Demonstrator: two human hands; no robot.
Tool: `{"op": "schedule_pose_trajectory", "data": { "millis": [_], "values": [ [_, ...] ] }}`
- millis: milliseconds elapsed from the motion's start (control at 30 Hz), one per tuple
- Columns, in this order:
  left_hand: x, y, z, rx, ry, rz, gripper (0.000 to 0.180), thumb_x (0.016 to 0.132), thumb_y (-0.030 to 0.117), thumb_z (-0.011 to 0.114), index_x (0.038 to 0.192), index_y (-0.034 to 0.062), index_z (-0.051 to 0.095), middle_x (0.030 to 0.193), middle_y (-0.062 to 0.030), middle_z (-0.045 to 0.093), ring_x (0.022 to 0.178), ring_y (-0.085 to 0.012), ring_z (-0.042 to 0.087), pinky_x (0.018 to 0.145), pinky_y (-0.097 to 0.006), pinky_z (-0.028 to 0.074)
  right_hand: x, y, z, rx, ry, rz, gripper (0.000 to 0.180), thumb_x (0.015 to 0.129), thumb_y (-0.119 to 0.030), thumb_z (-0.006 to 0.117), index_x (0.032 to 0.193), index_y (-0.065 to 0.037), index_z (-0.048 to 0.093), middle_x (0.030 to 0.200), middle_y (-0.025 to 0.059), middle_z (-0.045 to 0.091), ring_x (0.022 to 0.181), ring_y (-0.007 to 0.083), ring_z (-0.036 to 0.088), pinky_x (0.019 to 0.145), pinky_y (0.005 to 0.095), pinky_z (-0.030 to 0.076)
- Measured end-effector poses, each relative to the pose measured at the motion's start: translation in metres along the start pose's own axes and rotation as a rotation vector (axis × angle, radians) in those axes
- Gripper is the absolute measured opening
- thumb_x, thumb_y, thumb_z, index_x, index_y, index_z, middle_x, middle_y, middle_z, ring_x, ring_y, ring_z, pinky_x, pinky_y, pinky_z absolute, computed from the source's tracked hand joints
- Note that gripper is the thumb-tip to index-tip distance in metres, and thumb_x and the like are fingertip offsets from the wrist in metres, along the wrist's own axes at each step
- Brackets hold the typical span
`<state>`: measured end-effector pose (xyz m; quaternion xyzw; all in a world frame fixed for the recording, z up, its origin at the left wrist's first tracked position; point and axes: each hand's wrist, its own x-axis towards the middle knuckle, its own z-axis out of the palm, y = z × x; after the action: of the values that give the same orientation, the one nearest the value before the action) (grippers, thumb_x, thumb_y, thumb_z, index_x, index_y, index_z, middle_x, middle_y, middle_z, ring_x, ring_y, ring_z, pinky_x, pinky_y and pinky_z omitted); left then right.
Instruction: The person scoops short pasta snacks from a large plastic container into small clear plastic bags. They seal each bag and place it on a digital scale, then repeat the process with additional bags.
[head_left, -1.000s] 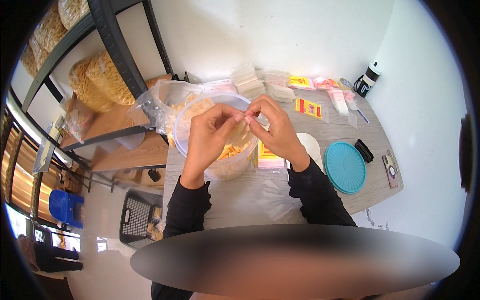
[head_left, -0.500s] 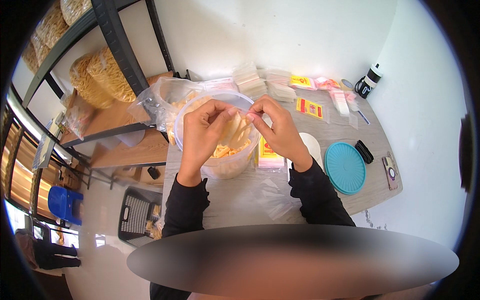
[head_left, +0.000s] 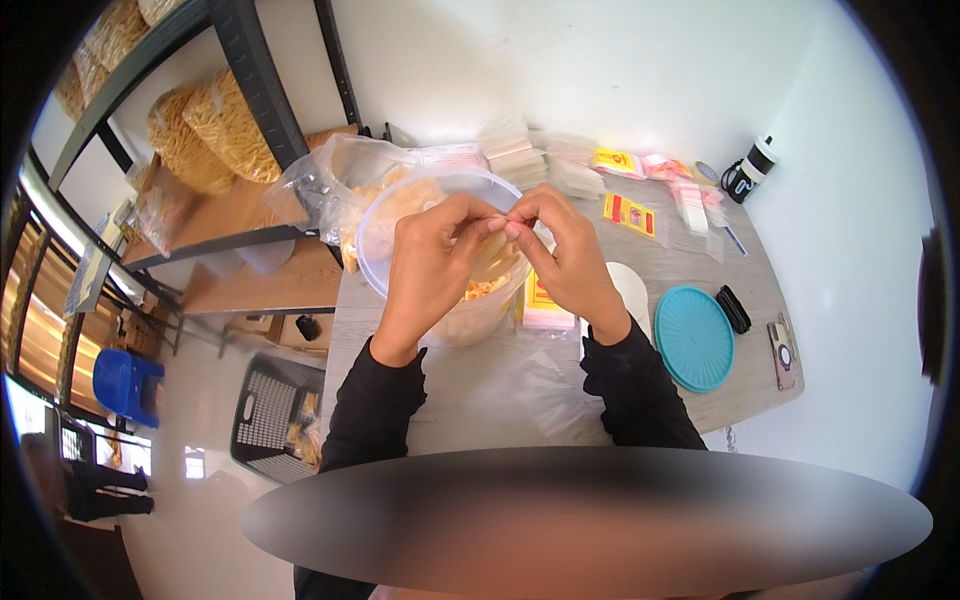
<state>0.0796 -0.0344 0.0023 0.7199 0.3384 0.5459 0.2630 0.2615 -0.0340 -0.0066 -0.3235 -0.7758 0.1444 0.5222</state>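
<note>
Above a large clear plastic tub (head_left: 468, 325), my left hand (head_left: 432, 262) and my right hand (head_left: 568, 262) meet with their fingertips pinched together. Between them they grip the top edge of a small clear plastic bag (head_left: 497, 258), which hangs down with pale yellow snack pieces inside. Its lower part is partly hidden by my fingers and blends with the tub behind. Loose orange-yellow snack sticks (head_left: 484, 289) lie in the tub. Just right of the tub is a stack of yellow and red printed labels (head_left: 545, 305).
A big open bag of snacks (head_left: 345, 165) stands behind the tub. Stacks of clear bags (head_left: 512, 145) line the wall. To the right lie a teal lid (head_left: 694, 338), a black case (head_left: 733, 309), a phone (head_left: 780, 355) and a tumbler (head_left: 750, 170). A crate (head_left: 270, 420) sits on the floor.
My two hands have drawn closer, so the fingertips now touch at the bag's top edge. The whole view has shifted slightly.
</note>
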Motion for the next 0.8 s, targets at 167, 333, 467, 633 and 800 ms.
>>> {"op": "schedule_pose_trajectory", "data": {
  "millis": [167, 333, 467, 633, 800],
  "values": [
    [0.000, 0.005, -0.002, 0.071, 0.006, -0.009, 0.007, 0.092, 0.005, 0.070, 0.093, -0.0021, 0.071, 0.083, -0.0061, 0.074, 0.076, -0.0079, 0.067, 0.070, -0.023, 0.052, 0.000, 0.001, 0.002, -0.032, 0.028, -0.032, 0.009, 0.092, -0.003, 0.067, 0.098, 0.000, 0.061, 0.095, 0.0116, 0.061, 0.088, 0.0278, 0.061, 0.078, 0.0349, 0.049],
    [0.001, 0.004, -0.009, 0.025, 0.086, 0.014, 0.008, 0.092, 0.005, 0.071, 0.094, -0.0026, 0.071, 0.084, -0.0059, 0.074, 0.077, -0.0076, 0.067, 0.070, -0.023, 0.052, 0.001, 0.000, -0.005, -0.064, 0.032, -0.040, 0.011, 0.092, -0.005, 0.070, 0.098, 0.001, 0.063, 0.093, 0.0101, 0.063, 0.086, 0.0217, 0.061, 0.079, 0.0299, 0.048],
    [-0.003, 0.007, -0.018, -0.012, 0.134, 0.044, 0.006, 0.092, 0.004, 0.070, 0.095, -0.0016, 0.072, 0.086, -0.0045, 0.074, 0.079, -0.0077, 0.067, 0.071, -0.023, 0.053, 0.000, -0.003, -0.010, -0.077, -0.002, -0.012, 0.010, 0.090, -0.003, 0.070, 0.094, 0.002, 0.063, 0.094, 0.0137, 0.063, 0.085, 0.0275, 0.063, 0.077, 0.0340, 0.049],
    [-0.007, 0.021, -0.021, -0.021, 0.197, 0.120, 0.007, 0.092, 0.004, 0.070, 0.096, -0.0017, 0.071, 0.086, -0.0032, 0.073, 0.078, -0.0080, 0.066, 0.071, -0.024, 0.053, -0.003, -0.011, -0.008, -0.105, 0.024, -0.071, 0.009, 0.089, -0.002, 0.069, 0.097, 0.001, 0.065, 0.095, 0.0115, 0.064, 0.087, 0.0253, 0.062, 0.082, 0.0331, 0.048],
    [-0.036, 0.030, -0.066, 0.048, 0.462, 0.157, 0.009, 0.090, 0.004, 0.071, 0.098, -0.0001, 0.074, 0.085, -0.0061, 0.075, 0.078, -0.0100, 0.070, 0.072, -0.024, 0.055, -0.002, -0.012, -0.025, -0.091, 0.192, -0.041, 0.012, 0.095, -0.005, 0.066, 0.106, 0.001, 0.067, 0.102, 0.0086, 0.065, 0.095, 0.0192, 0.061, 0.090, 0.0306, 0.048]
  ]
}}
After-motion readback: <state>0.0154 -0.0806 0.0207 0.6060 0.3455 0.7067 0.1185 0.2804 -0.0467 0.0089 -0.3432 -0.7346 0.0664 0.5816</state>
